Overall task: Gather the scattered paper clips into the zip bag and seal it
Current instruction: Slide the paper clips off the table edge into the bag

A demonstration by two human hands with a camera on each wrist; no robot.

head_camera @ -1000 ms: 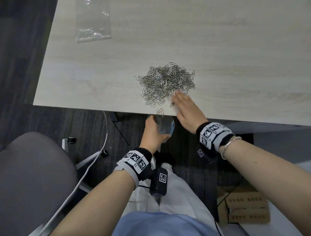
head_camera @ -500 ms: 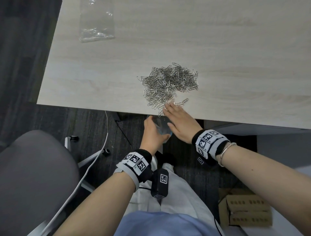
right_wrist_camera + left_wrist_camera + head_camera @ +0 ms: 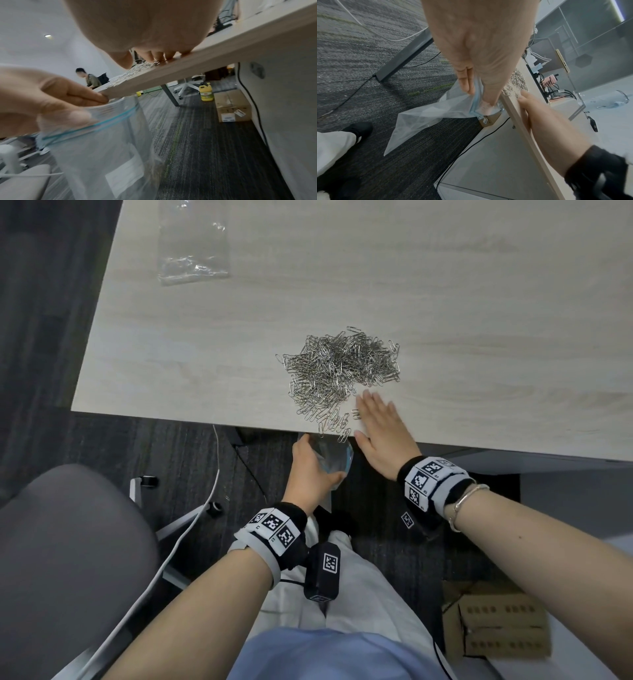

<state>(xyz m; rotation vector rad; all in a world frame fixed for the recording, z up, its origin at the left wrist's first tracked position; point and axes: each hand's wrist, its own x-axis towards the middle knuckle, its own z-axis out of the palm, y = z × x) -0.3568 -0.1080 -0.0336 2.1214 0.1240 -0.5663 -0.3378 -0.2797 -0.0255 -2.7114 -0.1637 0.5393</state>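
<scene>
A heap of silver paper clips (image 3: 342,371) lies on the pale wood table (image 3: 479,320), trailing to the near edge where a few clips (image 3: 337,426) overhang. My left hand (image 3: 308,470) pinches the rim of a clear zip bag (image 3: 334,458) with a blue seal strip (image 3: 96,123), holding its mouth open just under the table edge. The bag (image 3: 426,120) hangs down below. My right hand (image 3: 380,426) lies flat on the table with straight fingers, just right of the trailing clips, holding nothing.
A second clear plastic bag (image 3: 191,244) lies at the table's far left. A grey chair (image 3: 68,559) stands to my left, with a white cable (image 3: 191,515) across the floor. Cardboard boxes (image 3: 496,621) sit on the carpet at the right.
My right hand swept clips toward the table edge, then moved back out to the right of the trail. More clips now lie at the edge above the bag. The left hand stayed put.
</scene>
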